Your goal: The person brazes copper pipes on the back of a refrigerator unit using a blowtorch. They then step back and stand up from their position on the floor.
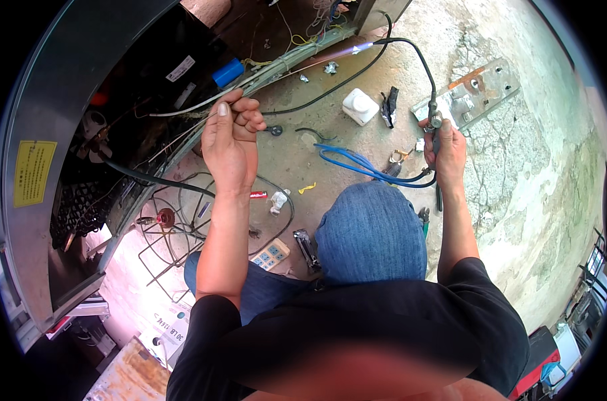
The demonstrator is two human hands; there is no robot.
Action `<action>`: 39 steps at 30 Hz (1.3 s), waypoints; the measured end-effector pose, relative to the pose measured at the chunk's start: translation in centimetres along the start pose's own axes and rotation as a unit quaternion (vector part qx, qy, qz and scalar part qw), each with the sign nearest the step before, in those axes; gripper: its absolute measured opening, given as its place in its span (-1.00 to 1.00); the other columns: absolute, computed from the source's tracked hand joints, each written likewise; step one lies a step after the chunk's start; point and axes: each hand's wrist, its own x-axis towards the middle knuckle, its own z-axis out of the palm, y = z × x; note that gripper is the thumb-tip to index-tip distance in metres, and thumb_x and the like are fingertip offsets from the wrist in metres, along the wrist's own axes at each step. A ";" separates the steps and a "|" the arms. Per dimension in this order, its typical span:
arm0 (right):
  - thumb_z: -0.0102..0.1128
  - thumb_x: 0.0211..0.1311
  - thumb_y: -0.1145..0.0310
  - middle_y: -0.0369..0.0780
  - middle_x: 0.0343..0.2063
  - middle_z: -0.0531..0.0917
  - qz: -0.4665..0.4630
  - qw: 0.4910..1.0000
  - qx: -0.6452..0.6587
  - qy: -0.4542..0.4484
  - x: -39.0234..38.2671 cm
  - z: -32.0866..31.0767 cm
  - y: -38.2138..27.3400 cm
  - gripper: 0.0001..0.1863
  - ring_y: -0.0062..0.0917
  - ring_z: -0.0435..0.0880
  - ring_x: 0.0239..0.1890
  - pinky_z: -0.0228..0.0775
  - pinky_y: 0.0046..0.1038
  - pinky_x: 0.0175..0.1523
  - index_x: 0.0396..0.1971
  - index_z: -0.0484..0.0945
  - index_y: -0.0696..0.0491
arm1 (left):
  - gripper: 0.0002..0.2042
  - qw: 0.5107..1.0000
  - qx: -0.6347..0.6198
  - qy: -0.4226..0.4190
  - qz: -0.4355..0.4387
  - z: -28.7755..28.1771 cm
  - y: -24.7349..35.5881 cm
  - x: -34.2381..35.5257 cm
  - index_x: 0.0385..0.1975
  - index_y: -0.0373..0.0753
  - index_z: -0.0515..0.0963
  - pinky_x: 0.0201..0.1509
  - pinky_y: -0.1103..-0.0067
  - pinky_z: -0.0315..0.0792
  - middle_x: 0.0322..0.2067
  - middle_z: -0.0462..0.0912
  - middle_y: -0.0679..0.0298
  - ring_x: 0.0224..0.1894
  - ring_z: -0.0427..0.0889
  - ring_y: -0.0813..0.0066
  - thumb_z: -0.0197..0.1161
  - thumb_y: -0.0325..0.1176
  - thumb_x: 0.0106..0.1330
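My right hand is closed on the handle of a torch with black and blue hoses; its bent neck rises to a tip, where a pale bluish flame points leftward. My left hand, palm up with curled fingers, pinches a thin metal rod or tube that runs toward the flame. A white tube lies along the metal frame of an open cabinet beside that hand. Inside the cabinet are a blue cylinder, wires and thin copper pipes.
On the concrete floor are a white plastic container, black crumpled wrapping, a metal plate, a power strip, pliers and tangled cables. A wire rack sits at lower left. My denim-covered knee is between my arms.
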 end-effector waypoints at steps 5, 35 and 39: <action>-0.08 0.57 -0.14 -0.40 -0.74 0.39 0.004 1.000 -0.002 -0.004 0.0 0.1 -0.1 -0.37 -0.78 0.29 -0.74 0.06 -0.65 -0.59 -0.18 0.65 0.21 | -0.67 1.000 0.002 -0.002 -0.001 0.1 -0.1 0.2 0.13 -0.42 0.44 -0.14 0.53 0.46 -0.17 0.64 0.13 -0.25 0.55 0.47 -0.08 -0.28 0.65; -0.19 0.51 -0.31 -0.32 -0.60 0.44 0.038 0.987 0.133 0.079 1.2 -2.6 1.6 -0.21 -0.66 0.36 -0.66 0.19 -0.58 -0.55 -0.06 0.53 0.27 | -0.74 0.859 0.470 -0.202 -0.016 5.7 -16.6 3.9 -0.07 -0.39 0.61 -0.22 0.54 0.59 -0.36 0.73 0.19 -0.39 0.68 0.52 0.00 -0.38 0.56; -0.19 0.52 -0.30 -0.32 -0.59 0.44 0.040 0.987 0.131 0.085 1.2 -2.7 1.6 -0.22 -0.66 0.36 -0.65 0.19 -0.58 -0.53 -0.05 0.53 0.27 | -0.72 0.877 0.442 -0.184 -0.045 6.2 -13.3 2.8 -0.04 -0.39 0.60 -0.19 0.54 0.59 -0.32 0.73 0.20 -0.36 0.68 0.51 -0.04 -0.37 0.59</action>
